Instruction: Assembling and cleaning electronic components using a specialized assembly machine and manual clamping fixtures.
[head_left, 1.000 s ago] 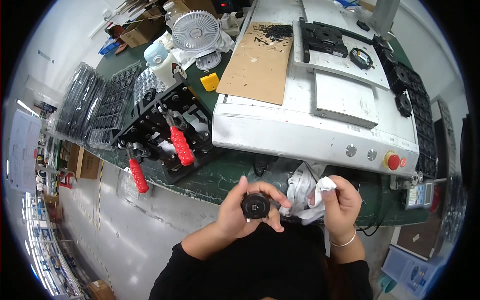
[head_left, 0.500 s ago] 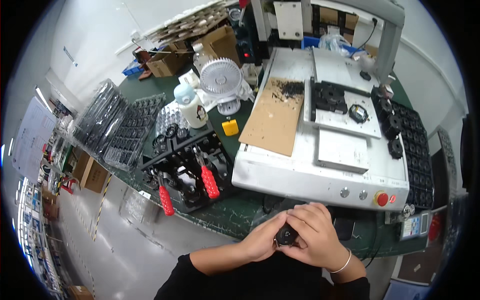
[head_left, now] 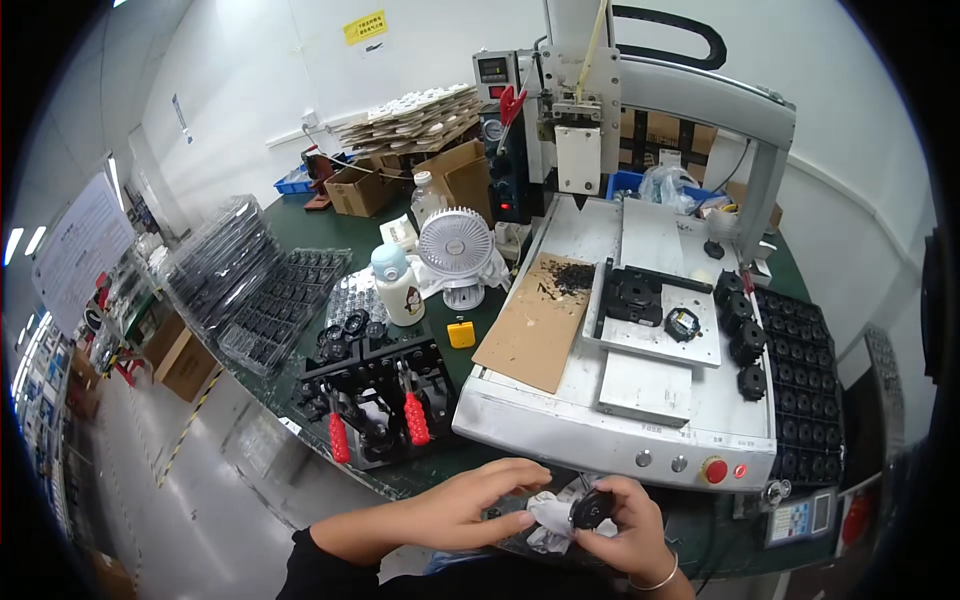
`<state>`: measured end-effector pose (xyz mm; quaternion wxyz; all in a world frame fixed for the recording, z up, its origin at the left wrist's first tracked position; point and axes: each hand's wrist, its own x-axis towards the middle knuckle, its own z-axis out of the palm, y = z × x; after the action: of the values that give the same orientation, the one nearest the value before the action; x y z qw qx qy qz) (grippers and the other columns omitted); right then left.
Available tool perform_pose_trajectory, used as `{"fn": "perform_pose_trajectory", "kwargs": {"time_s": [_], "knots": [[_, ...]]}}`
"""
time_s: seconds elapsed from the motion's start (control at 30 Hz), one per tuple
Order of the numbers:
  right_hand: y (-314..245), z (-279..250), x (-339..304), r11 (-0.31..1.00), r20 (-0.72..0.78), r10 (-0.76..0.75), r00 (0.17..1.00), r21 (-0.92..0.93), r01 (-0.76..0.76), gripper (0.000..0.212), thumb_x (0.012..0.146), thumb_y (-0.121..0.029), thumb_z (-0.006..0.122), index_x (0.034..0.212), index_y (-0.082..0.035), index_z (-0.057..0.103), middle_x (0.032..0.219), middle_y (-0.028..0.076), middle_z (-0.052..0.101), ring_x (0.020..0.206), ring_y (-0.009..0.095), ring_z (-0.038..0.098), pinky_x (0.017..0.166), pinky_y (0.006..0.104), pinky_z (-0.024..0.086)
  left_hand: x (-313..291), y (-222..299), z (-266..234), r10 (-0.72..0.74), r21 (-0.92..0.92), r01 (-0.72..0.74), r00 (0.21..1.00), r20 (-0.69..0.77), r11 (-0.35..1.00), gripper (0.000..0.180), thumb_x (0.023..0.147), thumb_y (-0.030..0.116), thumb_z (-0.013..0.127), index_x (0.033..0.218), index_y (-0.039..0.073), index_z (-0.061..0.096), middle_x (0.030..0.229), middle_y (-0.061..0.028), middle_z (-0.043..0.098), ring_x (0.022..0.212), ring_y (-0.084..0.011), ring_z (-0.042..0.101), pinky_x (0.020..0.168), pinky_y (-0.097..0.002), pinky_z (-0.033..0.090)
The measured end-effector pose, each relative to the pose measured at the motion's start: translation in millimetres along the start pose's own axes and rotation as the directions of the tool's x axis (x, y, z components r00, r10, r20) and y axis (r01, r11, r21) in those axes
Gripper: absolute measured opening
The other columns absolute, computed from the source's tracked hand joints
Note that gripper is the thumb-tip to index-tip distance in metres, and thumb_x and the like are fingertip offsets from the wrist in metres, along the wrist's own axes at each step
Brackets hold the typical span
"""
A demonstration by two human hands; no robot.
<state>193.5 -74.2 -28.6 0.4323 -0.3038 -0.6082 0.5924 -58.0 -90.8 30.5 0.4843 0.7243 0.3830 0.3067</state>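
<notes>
Right hand: by the thumb and fingers of the right hand [head_left: 635, 530], a black, round, puck-shaped part [head_left: 592, 509] is gripped at its edge, above the bench's front edge, its flat face exposed.
Left hand: by the left hand [head_left: 470, 508], with fingers extended and parted, nothing is seen to be grasped; whether the crumpled white cloth [head_left: 550, 513] is touched by its thumb cannot be told.
Cloth: it is bunched between the hands, just beside the part; for good wiping, a clean fold is best turned outward and the rim steadily held.
Face: it is best left uncovered by fingertips, so that marks can be seen.
Bench's left front: on the dark green bench [head_left: 315, 235], a black metal fixture with red handles [head_left: 440, 382] is placed; knocks against it should be avoided.
Machine's front edge: by the red round button [head_left: 713, 470], elbow clearance is called for.
</notes>
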Motion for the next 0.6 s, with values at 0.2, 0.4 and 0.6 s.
{"fn": "perform_pose_trajectory", "kwargs": {"time_s": [0.2, 0.4, 0.6], "knots": [[-36, -39, -21, 0.981, 0.121, 0.189, 0.975, -0.068, -0.182, 0.061, 0.069, 0.002, 0.076, 0.121, 0.0, 0.045, 0.105, 0.011, 0.058, 0.086, 0.019, 0.061, 0.079, 0.0285, 0.051, 1, 56, -35, 0.195, 0.58, -0.079, 0.971, -0.14, 0.811, 0.041, 0.085, 0.02, 0.067, 0.117, -0.002, 0.057, 0.121, -0.0203, 0.054, 0.113, -0.033, 0.054, 0.096, -0.0369, 0.043], [-50, -62, -39, 0.972, -0.033, 0.236, 0.971, 0.006, -0.236, 0.06, 0.067, 0.005, 0.072, 0.121, -0.003, 0.048, 0.106, 0.006, 0.056, 0.097, 0.015, 0.055, 0.085, 0.0279, 0.045, 119, 39, -139, 0.305, 0.979, 0.182, 0.93, -0.203, 0.095, 0.027, 0.079, 0.02, 0.067, 0.094, -0.002, 0.06, 0.101, -0.0168, 0.057, 0.094, -0.0315, 0.056, 0.083, -0.0374, 0.047], [-33, -52, -31, 0.979, -0.27, 0.187, 0.945, -0.025, -0.201, 0.043, 0.07, -0.003, 0.07, 0.111, -0.003, 0.054, 0.098, 0.005, 0.059, 0.089, 0.016, 0.057, 0.077, 0.0293, 0.047, 264, -95, -277, 0.57, 0.753, 0.512, 0.79, -0.226, -0.412, 0.031, 0.08, 0.021, 0.057, 0.098, -0.002, 0.066, 0.1, -0.018, 0.061, 0.092, -0.0296, 0.06, 0.063, -0.0433, 0.052]]}}
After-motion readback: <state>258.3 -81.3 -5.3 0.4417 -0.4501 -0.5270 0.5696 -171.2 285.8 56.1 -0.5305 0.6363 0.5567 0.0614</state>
